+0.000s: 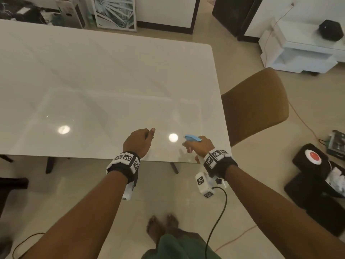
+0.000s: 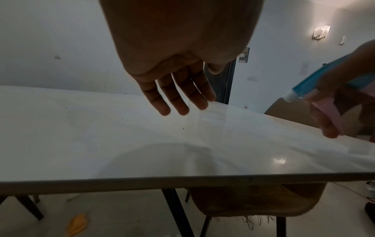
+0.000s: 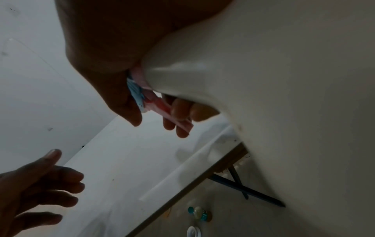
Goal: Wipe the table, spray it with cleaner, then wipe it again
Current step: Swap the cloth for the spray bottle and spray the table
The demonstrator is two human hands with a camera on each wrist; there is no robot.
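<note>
The glossy white table [image 1: 93, 81] fills the head view, its near edge just before me. My right hand [image 1: 199, 146] grips a spray bottle [image 1: 194, 138] with a blue head and pink trigger above the table's near right corner, nozzle pointing left over the top. In the right wrist view the bottle's white body [image 3: 263, 96] fills the right side, with fingers [image 3: 178, 112] curled on the pink trigger. My left hand [image 1: 141, 141] hovers over the near edge, fingers relaxed and holding nothing; in the left wrist view its fingers [image 2: 178, 96] hang above the table [image 2: 101, 144]. No cloth is in view.
A brown chair [image 1: 257, 105] stands at the table's right end. Black cases with a red-and-white button [image 1: 315, 156] lie on the floor at right, and a white low cabinet [image 1: 302, 51] stands beyond. Cables run across the floor. Small dark specks dot the tabletop [image 2: 182, 128].
</note>
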